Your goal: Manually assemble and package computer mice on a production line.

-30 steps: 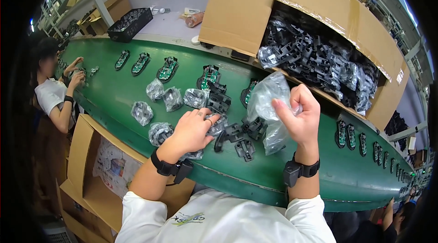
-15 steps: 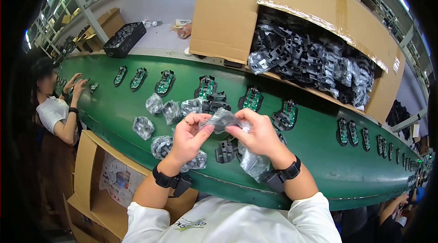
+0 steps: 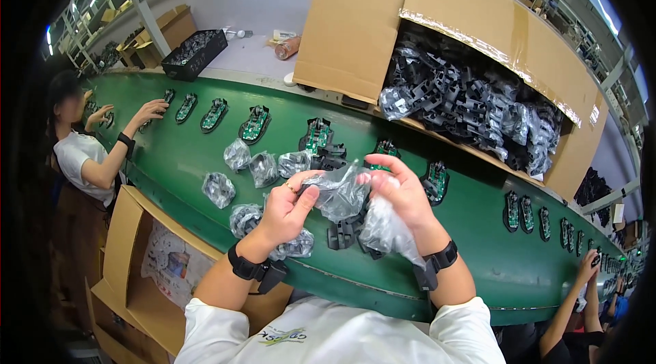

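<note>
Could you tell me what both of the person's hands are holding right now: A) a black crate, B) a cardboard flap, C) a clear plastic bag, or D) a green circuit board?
C: the left hand and right hand both grip a crumpled clear plastic bag above the green belt; the circuit boards lie untouched on the belt.

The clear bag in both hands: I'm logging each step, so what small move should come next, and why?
Probably pull the bag open and slide the part out. Both hands pinch it above the belt: the left hand grips one end, the right hand the other, with another crumpled bag hanging under the right. Bare black parts already lie just below.
</note>
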`<state>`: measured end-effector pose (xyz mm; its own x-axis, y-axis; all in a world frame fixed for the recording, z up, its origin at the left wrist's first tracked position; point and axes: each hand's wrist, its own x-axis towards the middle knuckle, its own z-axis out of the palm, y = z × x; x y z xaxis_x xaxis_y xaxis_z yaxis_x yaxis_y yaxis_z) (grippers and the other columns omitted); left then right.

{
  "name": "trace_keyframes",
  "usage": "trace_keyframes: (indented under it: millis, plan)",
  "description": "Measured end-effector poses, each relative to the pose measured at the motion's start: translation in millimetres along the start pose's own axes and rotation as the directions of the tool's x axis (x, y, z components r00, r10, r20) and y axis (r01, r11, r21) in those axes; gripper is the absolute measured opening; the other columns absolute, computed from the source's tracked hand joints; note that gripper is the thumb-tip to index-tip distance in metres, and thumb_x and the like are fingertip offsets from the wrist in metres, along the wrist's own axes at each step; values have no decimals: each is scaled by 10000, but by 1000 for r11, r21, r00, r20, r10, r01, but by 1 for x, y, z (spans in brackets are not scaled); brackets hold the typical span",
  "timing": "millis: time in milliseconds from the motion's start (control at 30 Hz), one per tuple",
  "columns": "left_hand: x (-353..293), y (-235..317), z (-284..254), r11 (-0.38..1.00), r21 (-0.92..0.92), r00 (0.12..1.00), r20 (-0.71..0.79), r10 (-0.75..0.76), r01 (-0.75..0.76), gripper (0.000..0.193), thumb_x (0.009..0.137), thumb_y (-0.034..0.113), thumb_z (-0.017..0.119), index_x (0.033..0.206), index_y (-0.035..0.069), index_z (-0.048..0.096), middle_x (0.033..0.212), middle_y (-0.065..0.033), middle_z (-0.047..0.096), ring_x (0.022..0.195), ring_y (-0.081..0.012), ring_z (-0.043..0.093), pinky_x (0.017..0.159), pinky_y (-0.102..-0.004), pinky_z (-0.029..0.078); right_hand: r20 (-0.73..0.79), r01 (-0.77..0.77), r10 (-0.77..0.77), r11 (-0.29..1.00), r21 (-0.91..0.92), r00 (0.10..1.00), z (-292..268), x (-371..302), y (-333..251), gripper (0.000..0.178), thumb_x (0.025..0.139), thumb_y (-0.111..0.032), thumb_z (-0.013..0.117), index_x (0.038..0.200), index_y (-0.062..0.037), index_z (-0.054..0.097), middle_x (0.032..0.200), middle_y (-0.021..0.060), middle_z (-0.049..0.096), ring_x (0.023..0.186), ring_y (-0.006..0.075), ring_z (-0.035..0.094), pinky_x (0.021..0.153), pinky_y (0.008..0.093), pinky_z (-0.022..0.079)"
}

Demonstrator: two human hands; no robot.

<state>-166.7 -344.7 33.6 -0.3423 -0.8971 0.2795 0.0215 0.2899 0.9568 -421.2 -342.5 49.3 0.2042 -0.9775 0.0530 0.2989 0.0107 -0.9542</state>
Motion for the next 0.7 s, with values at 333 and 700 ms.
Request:
trace_keyframes:
  millis: [333, 700]
  plan:
    - [1, 8, 0, 904, 286, 948, 96, 304, -318, 249, 1010, 61, 601, 1225, -6, 705, 758, -12, 648, 648, -56, 541, 587, -246, 445, 157, 88, 4, 811, -578, 988, -6, -5, 8, 333, 910, -204, 791, 1184, -24, 734, 949, 103, 773, 837, 197, 724, 742, 360, 555]
    - [5, 11, 5, 833, 430, 912, -52, 407, -348, 165, 894, -3, 738, 1055, 28, 757, 1118, -127, 718, 980, -197, 690, 853, -309, 544, 114, 387, -483, 515, -765, 868, 4, -14, -11, 108, 1002, -111, 638, 987, -7, 611, 1072, 182, 716, 885, 335, 705, 735, 377, 546]
